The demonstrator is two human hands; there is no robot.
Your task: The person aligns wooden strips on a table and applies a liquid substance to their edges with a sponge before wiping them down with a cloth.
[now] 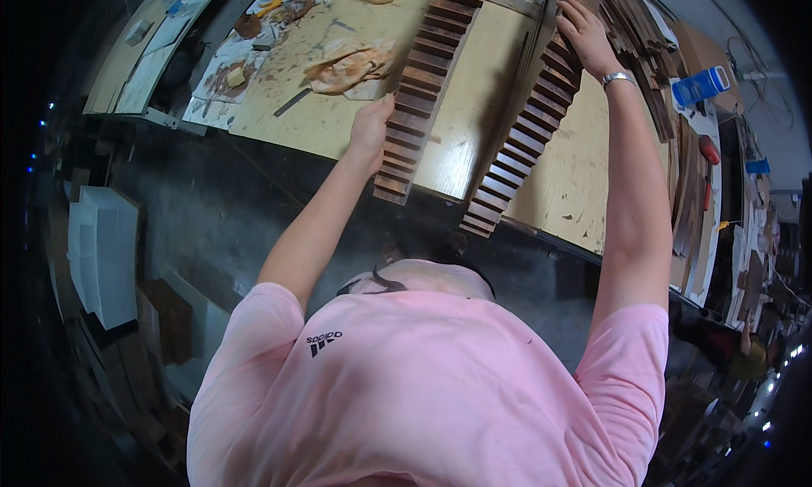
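Observation:
Two long dark-brown wooden pieces with step-like notches stretch away from me over the table. The left notched wooden strip (420, 83) has its near end jutting past the table's front edge. My left hand (370, 134) is closed on its left edge, thumb up by the rim and the other fingers mostly hidden. The right notched wooden strip (529, 136) slants from far right to near middle, its near end also over the edge. Near its far part, my right hand (585, 41) grips it with fingers bent over the top.
The pale yellow table (554, 195) holds a stained cloth (351, 67) and a flat dark blade-like strip (292, 102) at left. Dark wooden slats (630, 39) lie at right, near a blue container (700, 86) and a red-handled tool (709, 151). White boxy forms (103, 250) stand on the left.

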